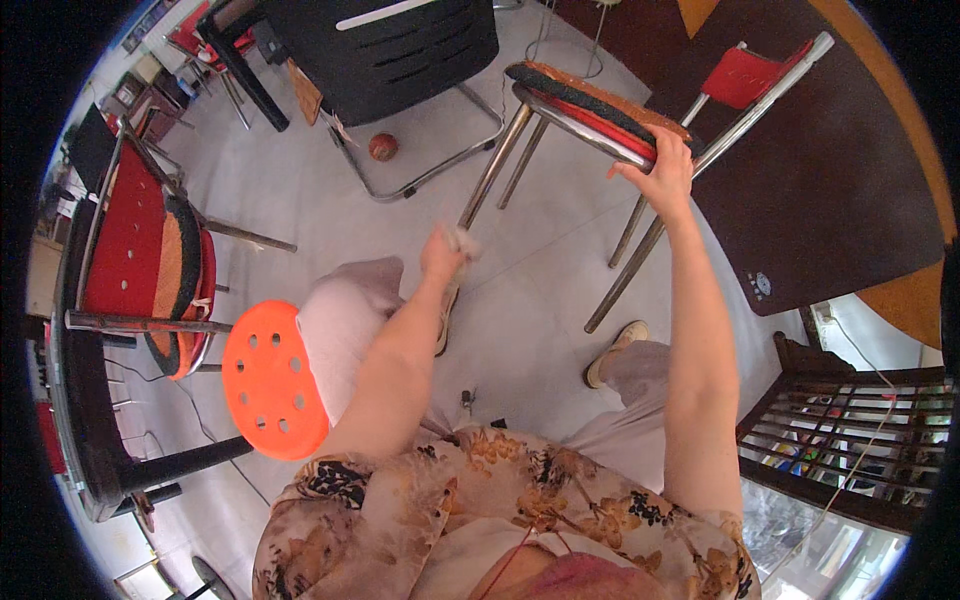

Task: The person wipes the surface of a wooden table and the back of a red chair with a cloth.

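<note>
A chair with tubular metal legs (491, 169) and a layered black, orange and red seat cushion (592, 101) stands tilted before me. My right hand (667, 172) grips the near edge of its seat, fingers over the cushion and thumb by the metal rim. My left hand (442, 253), slightly blurred, holds a whitish cloth (463, 243) against the lower end of one chair leg. The chair's red backrest (746, 75) is at the upper right, beside a dark brown tabletop (817, 187).
An orange stool seat with holes (275, 380) is at my left, near a red chair (124, 240). A black chair (390, 60) stands ahead, a reddish ball (383, 147) beneath it. Dark wooden slatted furniture (847, 435) is at the right. Cables run across the floor at the left.
</note>
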